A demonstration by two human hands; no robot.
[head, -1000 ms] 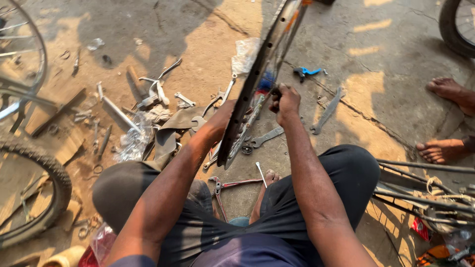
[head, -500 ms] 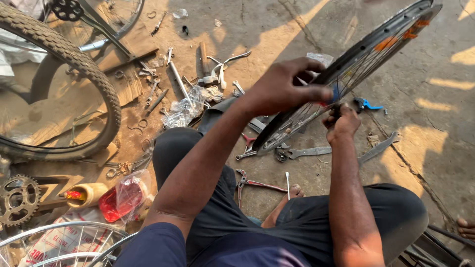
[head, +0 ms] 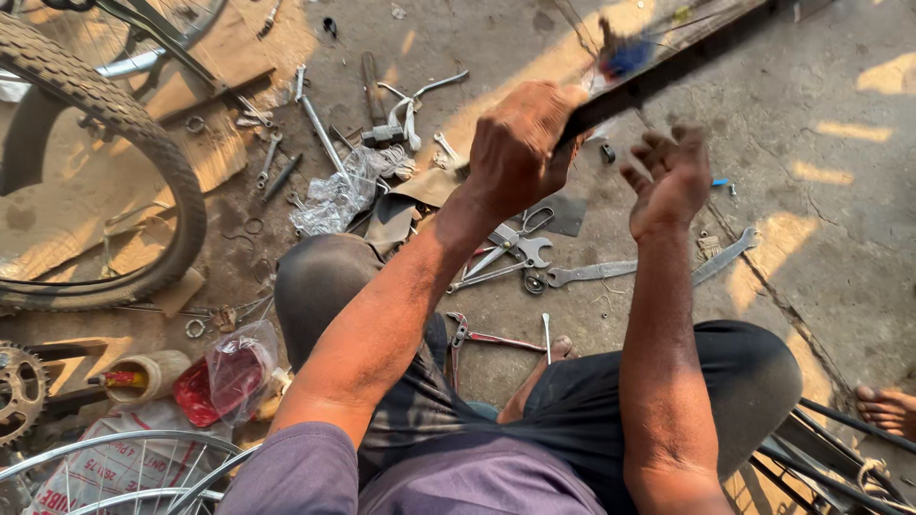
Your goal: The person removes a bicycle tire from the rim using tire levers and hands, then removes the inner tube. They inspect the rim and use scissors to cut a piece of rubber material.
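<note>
My left hand [head: 520, 143] is closed around the dark rim of a bicycle wheel [head: 668, 67], which runs blurred from the hand up toward the top right. My right hand [head: 668, 176] hovers just right of it below the rim, fingers spread, holding nothing. A blurred blue piece [head: 625, 55] sits on the rim above my hands. I am sitting on a concrete floor with my knees apart. Spanners [head: 592, 274] and pliers [head: 491, 339] lie on the floor below my hands.
A tyred bicycle wheel [head: 143, 153] stands at the left, with wrenches, bolts and a crumpled plastic bag [head: 334, 195] scattered beside it. A chainring [head: 17, 386], a glue pot [head: 143, 375] and a spoked rim [head: 124, 467] lie at bottom left. Another person's bare foot [head: 887, 410] shows at the right edge.
The view has swung left and down. My right hand has let go of the rim and opened; my left hand still grips it, and the wheel is now blurred with motion.
</note>
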